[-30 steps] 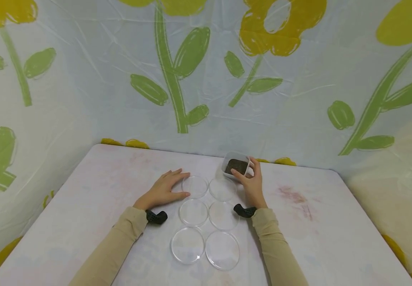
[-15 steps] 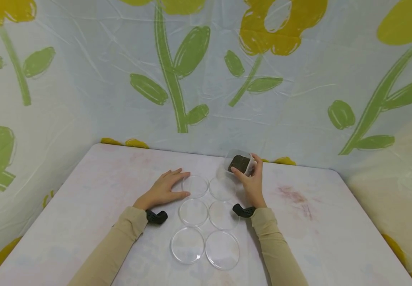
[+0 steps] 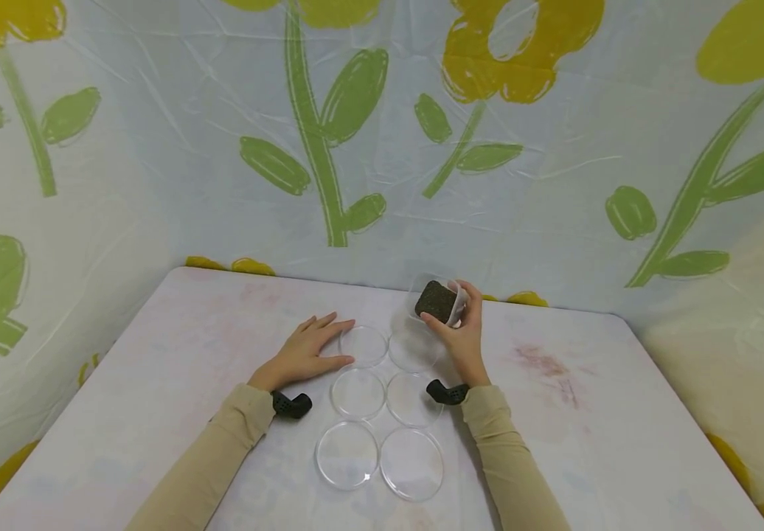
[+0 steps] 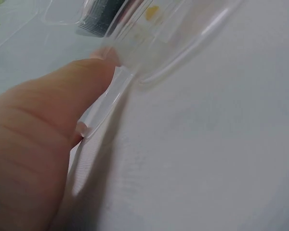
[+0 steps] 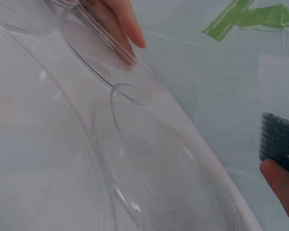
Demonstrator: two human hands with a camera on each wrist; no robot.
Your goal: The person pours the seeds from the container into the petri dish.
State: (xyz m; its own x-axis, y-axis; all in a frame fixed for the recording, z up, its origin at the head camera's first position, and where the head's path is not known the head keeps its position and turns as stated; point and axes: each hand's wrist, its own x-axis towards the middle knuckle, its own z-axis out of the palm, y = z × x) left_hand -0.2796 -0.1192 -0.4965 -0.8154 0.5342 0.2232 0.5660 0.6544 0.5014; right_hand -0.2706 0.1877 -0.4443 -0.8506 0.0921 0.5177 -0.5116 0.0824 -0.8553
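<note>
With my right hand [image 3: 464,335] I hold a clear plastic container [image 3: 456,301] by its right side, thumb in front. It is tilted leftward above the far right petri dish [image 3: 414,354]. Dark grainy matter [image 3: 435,301] lies banked inside it; in the right wrist view my thumb [image 5: 279,180] is beside the dark grains [image 5: 282,142]. My left hand [image 3: 305,350] holds the left side of the far left petri dish [image 3: 364,346], thumb and forefinger spread along its rim. In the left wrist view the thumb [image 4: 53,91] touches the clear edge.
More clear petri dishes stand nearer, in two columns: a middle left dish [image 3: 358,394], a middle right dish [image 3: 408,402], a near left dish [image 3: 347,455] and a near right dish [image 3: 412,464]. The pale table [image 3: 588,442] meets a flower-printed cloth [image 3: 223,184] behind.
My right hand has tipped the container further left and brought it slightly over the far right dish; the dark grains have banked up toward its left. My left hand has barely moved.
</note>
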